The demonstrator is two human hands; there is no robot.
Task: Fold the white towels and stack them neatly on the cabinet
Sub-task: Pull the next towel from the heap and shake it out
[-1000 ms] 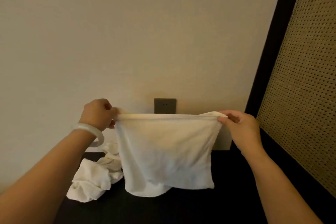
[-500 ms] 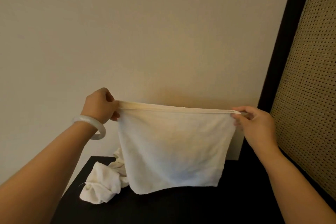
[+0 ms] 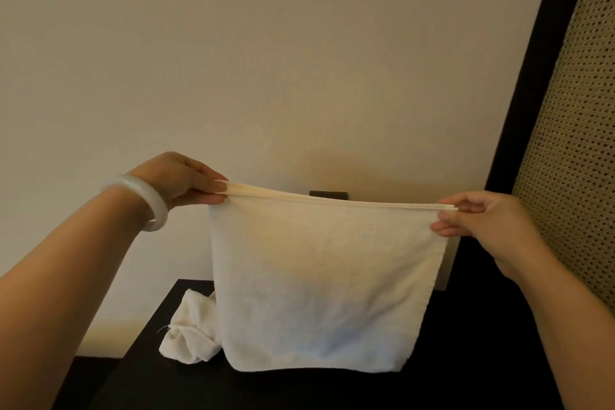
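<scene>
A white towel [image 3: 319, 283] hangs doubled over in front of me, stretched flat between both hands above the dark cabinet [image 3: 299, 389]. My left hand [image 3: 186, 181] pinches its upper left corner, and my right hand [image 3: 479, 216] pinches the upper right corner. The towel's top edge is taut and its bottom hem hangs near the cabinet top. Behind it at the lower left lies a crumpled white towel [image 3: 189, 333] on the cabinet, partly hidden by the held one.
A plain beige wall stands behind the cabinet, with a dark wall socket [image 3: 327, 194] peeking over the towel's top edge. A dark frame [image 3: 525, 103] and a perforated woven panel [image 3: 572, 143] close off the right side. The cabinet's left edge drops off near the crumpled towel.
Both hands have pulled farther apart and lifted the towel, so its top edge is now taut and the cloth hangs flat and smooth instead of sagging onto the cabinet.
</scene>
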